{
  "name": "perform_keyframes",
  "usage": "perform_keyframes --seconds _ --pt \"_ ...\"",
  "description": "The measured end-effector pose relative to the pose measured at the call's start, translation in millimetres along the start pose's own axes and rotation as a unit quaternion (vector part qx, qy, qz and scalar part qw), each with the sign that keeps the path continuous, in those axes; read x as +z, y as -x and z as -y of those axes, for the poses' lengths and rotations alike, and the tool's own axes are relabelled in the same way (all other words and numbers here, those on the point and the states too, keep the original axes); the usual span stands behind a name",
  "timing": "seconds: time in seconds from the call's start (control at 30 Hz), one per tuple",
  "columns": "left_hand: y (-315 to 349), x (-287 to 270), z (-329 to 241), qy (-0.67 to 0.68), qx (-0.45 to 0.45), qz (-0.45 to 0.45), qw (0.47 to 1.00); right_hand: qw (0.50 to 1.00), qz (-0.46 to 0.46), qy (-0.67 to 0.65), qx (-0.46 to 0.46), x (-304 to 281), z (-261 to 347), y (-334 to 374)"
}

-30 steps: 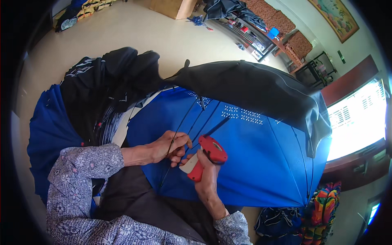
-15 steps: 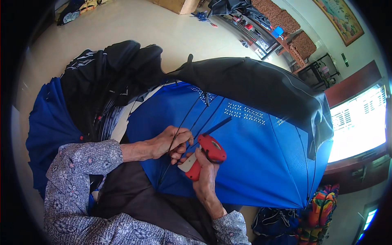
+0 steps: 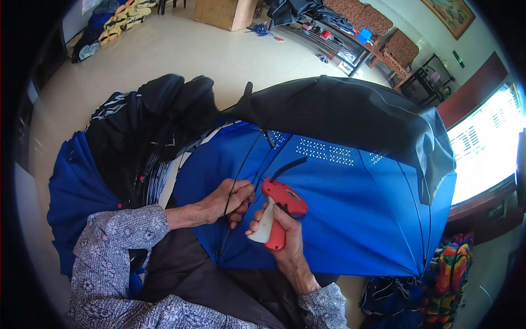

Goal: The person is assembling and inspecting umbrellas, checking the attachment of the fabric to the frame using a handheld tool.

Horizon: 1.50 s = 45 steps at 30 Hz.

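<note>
A blue umbrella [image 3: 350,219] lies spread across my lap, its inner side with thin dark ribs facing me. My left hand [image 3: 227,202] is closed in a pinch at a rib, behind another rib that crosses in front of it; the fingertips are partly hidden. In my right hand [image 3: 290,241] is a red and white tagging gun [image 3: 286,197], gripped by its handle. A dark strip [image 3: 290,166] sticks up from its top. The gun's front end is close to my left fingertips, over the blue cloth.
Black cloth [image 3: 339,104] folds over the umbrella's far edge. More black and blue umbrellas [image 3: 82,186] are heaped at my left. Beyond stand a cardboard box [image 3: 224,13] and a low table [image 3: 334,41]. Colourful bundles [image 3: 449,268] lie at lower right, near a bright window [image 3: 482,148].
The view has shifted slightly, showing more of the far floor. The tagging gun has turned a little, and my right fingers have opened somewhat around its handle. My left hand keeps its pinch.
</note>
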<state>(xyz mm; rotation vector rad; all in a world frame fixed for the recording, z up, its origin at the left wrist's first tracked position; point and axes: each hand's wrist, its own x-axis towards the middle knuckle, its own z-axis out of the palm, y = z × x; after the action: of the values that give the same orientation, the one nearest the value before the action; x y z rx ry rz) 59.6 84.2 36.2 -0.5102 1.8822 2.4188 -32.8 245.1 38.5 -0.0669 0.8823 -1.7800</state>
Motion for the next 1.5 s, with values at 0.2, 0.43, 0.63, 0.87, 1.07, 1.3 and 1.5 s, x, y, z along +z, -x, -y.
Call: perform_keyframes --seconds 0.2,0.43,0.63,0.87,1.07,1.3,1.5 --pt "0.0 2.4 -4.2 -0.006 -0.020 -0.004 1.000 0.999 -0.009 0.017 0.027 1.6 3.5 -4.5" --pt "0.3 7.0 -5.2 0.004 -0.033 0.012 0.999 0.998 -0.008 0.064 -0.002 3.1 2.7 -3.3" --pt "3.1 4.6 -9.5 -0.031 -0.011 0.042 0.999 0.987 -0.047 0.143 -0.062 12.0 1.7 10.7" --pt "0.1 -2.0 -12.7 -0.040 -0.014 0.061 0.997 0.993 -0.061 0.086 -0.044 18.7 0.5 9.0" --pt "-0.5 -0.1 -5.1 -0.053 -0.017 0.064 0.996 0.991 -0.044 0.122 -0.032 11.6 3.4 8.0" --pt "-9.2 -17.1 -7.8 -0.046 -0.006 0.080 0.996 0.963 -0.111 0.223 -0.106 40.1 4.1 18.5" --pt "-32.9 -89.3 -56.7 -0.108 0.003 0.086 0.990 0.925 -0.095 0.243 -0.276 84.7 86.0 119.4"
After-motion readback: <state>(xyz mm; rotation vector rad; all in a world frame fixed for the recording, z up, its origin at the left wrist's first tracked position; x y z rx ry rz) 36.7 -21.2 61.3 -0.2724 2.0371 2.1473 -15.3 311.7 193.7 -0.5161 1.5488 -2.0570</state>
